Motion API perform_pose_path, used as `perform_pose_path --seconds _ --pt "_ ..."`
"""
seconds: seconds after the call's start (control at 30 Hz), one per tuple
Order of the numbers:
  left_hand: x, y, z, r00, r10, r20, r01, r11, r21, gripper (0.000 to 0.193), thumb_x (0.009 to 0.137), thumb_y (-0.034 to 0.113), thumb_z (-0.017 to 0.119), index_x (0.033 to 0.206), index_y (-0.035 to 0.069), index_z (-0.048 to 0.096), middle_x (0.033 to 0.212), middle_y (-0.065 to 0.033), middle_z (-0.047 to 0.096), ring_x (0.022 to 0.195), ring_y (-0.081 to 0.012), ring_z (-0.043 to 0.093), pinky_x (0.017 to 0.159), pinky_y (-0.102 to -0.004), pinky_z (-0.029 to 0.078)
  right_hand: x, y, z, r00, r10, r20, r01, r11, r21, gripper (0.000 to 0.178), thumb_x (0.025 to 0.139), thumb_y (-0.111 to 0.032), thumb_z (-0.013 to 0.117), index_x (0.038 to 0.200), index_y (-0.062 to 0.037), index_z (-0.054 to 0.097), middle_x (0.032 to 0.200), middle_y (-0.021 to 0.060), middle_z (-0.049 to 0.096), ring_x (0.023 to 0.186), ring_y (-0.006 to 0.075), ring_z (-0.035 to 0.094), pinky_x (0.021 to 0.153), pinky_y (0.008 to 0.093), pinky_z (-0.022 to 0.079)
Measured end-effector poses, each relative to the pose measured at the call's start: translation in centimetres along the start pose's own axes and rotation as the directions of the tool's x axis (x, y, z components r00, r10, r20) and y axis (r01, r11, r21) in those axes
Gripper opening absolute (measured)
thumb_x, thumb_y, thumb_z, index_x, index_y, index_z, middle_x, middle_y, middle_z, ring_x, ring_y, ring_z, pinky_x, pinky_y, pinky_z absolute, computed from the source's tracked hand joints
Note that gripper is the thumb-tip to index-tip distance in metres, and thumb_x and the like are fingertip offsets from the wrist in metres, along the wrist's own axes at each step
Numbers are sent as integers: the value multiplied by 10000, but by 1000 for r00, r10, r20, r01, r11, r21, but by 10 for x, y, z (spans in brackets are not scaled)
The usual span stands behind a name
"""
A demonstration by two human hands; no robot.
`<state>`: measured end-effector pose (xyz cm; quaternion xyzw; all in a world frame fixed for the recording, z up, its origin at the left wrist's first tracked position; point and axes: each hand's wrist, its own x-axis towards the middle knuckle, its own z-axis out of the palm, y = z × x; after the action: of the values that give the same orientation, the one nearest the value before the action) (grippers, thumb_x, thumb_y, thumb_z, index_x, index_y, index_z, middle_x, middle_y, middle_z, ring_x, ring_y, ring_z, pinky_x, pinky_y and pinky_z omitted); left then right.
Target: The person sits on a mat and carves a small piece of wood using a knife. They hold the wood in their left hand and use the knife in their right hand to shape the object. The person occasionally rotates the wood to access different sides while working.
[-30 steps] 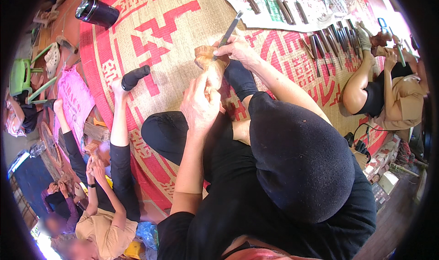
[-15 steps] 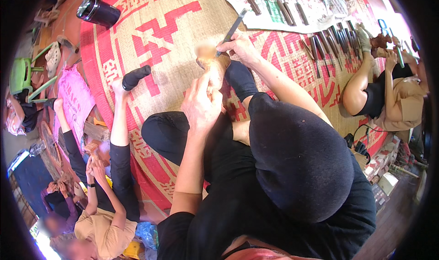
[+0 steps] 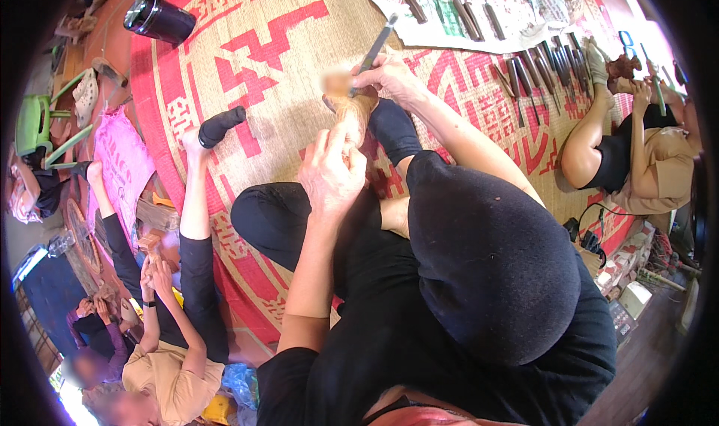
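A light brown wooden carving (image 3: 352, 113) is held upright in front of my crossed legs, its top end blurred. My left hand (image 3: 331, 168) is wrapped round its lower part. My right hand (image 3: 395, 80) grips a slim dark carving tool (image 3: 377, 43) and rests against the right side of the carving near its top. One end of the tool, shiny and pale, points up and away from me; the other end goes down by the wood, hidden by the fingers.
The red and tan woven mat (image 3: 262, 74) lies under me. Several wood-handled chisels (image 3: 528, 74) lie at the far right, more on a white sheet (image 3: 427, 35). A black thermos (image 3: 161, 20) lies far left. Other people sit left and right, one holding a small wooden block (image 3: 150, 240).
The tool has tilted slightly, its raised end shifting a little left, and my right hand has moved slightly left along the carving. My left hand keeps its hold.
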<state>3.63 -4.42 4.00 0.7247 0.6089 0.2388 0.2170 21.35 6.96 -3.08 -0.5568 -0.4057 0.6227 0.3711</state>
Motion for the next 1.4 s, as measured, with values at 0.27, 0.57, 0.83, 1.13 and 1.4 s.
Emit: perform_pose_path --seconds 0.27,0.57,0.83,1.13,1.4 --pt "2 0 -1 999 -7 35 7 1000 -1 421 749 134 589 1170 124 611 940 -90 605 848 -306 628 728 -406 517 -7 -21 -1 999 29 -26 -28 999 23 208 669 -105 795 839 -17 715 720 27 661 679 118 571 659 238 433" --pt "1 6 1 999 49 3 -50 996 77 433 740 126 584 1172 119 612 935 -96 614 829 -313 630 723 -422 521 19 18 -11 1000 -14 -15 14 1000 -23 178 678 -94 789 821 -34 702 739 23 669 681 97 574 635 248 426" --pt "0 7 1 998 56 24 -58 993 103 440 724 124 585 1163 104 610 930 -101 612 806 -323 626 707 -422 525 0 3 -1 999 -33 7 34 999 -35 147 689 -68 761 815 -23 700 735 36 673 665 90 580 624 250 426" --pt "0 9 2 998 69 8 -70 989 129 431 726 133 595 1155 101 612 930 -98 611 793 -323 618 696 -430 524 -5 -8 1 998 -43 39 42 999 15 178 689 -76 765 838 -3 701 776 58 682 733 118 607 717 256 460" --pt "-1 8 4 995 99 -13 -96 987 128 450 718 142 606 1167 102 616 913 -99 603 784 -322 610 695 -428 523 -3 -16 -7 1000 9 10 -8 999 -47 231 673 -74 787 860 19 689 798 70 684 726 136 619 729 261 473"
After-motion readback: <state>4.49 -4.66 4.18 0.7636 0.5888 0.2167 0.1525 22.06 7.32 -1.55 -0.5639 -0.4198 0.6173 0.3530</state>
